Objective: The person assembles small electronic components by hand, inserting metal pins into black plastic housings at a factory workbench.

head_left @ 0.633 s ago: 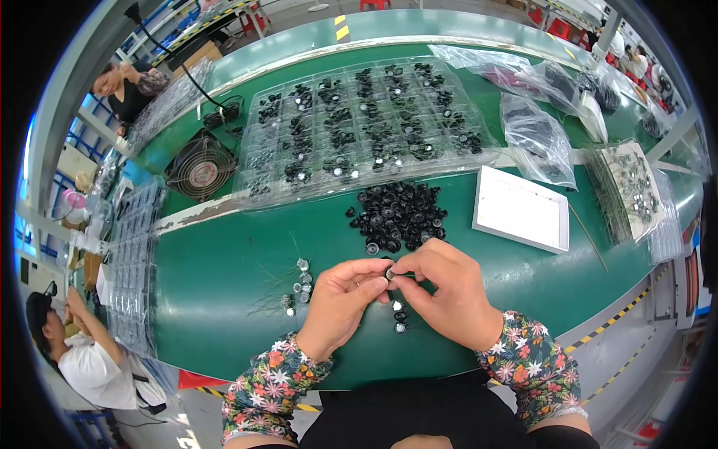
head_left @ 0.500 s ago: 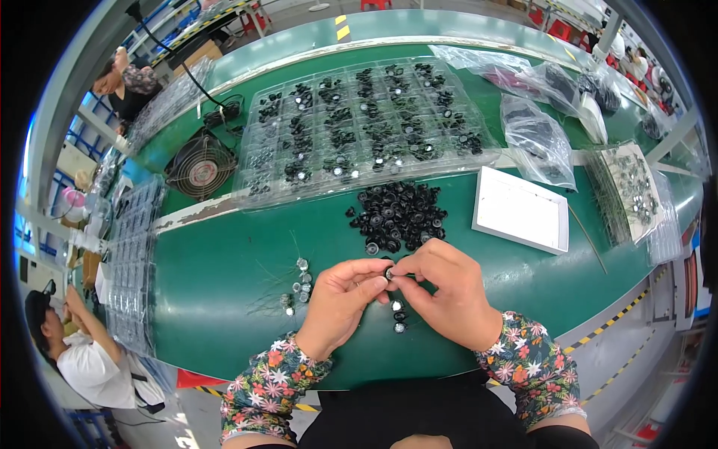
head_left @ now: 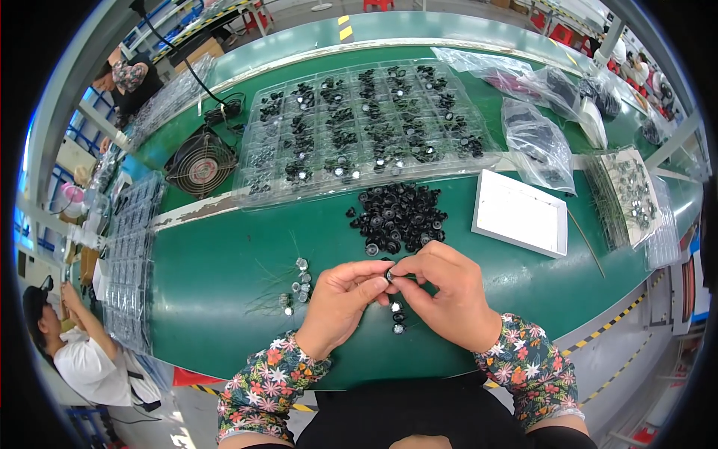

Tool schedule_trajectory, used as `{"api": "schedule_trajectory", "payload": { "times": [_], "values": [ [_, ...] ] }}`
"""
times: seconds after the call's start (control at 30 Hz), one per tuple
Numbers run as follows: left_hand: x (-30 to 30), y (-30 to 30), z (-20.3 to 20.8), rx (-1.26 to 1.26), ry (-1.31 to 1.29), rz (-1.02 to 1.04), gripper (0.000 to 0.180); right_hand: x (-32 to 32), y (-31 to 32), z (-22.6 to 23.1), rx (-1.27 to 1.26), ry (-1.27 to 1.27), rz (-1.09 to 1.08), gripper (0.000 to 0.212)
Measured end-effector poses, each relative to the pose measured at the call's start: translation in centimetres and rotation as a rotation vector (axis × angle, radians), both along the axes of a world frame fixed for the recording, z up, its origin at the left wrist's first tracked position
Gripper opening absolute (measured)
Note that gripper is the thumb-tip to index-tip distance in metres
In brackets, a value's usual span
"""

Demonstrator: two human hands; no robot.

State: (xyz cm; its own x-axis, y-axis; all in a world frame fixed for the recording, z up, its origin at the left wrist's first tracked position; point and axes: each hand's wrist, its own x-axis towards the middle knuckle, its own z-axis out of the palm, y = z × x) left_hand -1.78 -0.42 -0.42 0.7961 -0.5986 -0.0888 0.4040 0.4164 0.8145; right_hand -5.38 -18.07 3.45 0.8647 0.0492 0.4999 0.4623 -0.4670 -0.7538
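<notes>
Two hands pinching: your left hand [head_left: 340,305] and right hand [head_left: 449,299] gripped one small dark round part [head_left: 389,275] between fingertips, above the green surface [head_left: 213,299]. Steady left pinch, light right-hand adjustments probably suited it best, clear of the short row of parts [head_left: 399,318] just below. Black pile [head_left: 396,217] sat beyond. Versus earlier, your grip looked unchanged; upper-left co-worker's sleeve [head_left: 130,75] had shifted.

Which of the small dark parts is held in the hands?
The small dark part pinched between the left hand and right hand, nearer the person than the black pile; the pile's parts lie unheld on the table.
</notes>
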Motion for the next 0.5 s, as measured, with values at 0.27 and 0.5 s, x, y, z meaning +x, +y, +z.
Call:
{"api": "schedule_trajectory", "payload": {
  "times": [0.27, 0.5],
  "values": [
    [-0.03, -0.06, 0.12, 0.034, -0.025, 0.005, 0.025, -0.08, -0.13, 0.16, -0.028, 0.008, 0.007, 0.016],
    [-0.17, -0.20, 0.21, 0.038, -0.051, 0.033, 0.023, -0.20, -0.02, 0.36, -0.038, 0.020, -0.003, 0.016]
  ]
}}
